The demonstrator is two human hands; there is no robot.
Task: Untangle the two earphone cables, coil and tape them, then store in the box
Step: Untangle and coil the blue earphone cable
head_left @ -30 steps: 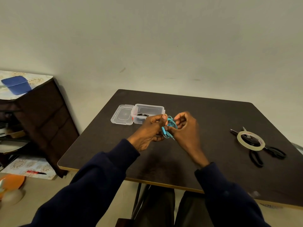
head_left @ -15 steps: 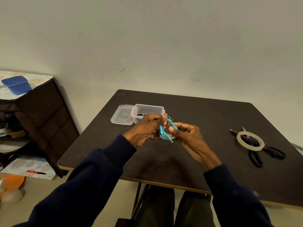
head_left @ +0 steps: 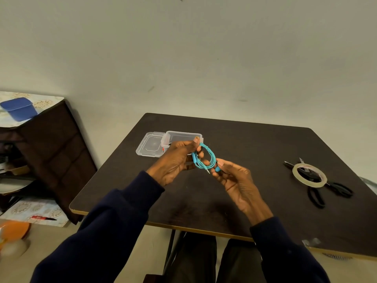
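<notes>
Clear box point(head_left: 182, 137) with its detached lid point(head_left: 151, 144) on the far left of the counter point(head_left: 255, 144). Left hand point(head_left: 175, 161) pinches the coiled blue earphone cable point(head_left: 206, 159); right hand point(head_left: 234, 178) grips what appears to be its end. Tape roll point(head_left: 309, 175) on scissors point(head_left: 326, 188), right.

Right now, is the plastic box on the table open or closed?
Open. The box has no cover on it; its clear lid lies flat on the table just to its left.

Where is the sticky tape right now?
The tape roll is on the right side of the dark table, lying on top of the black scissors, far from both hands.
</notes>
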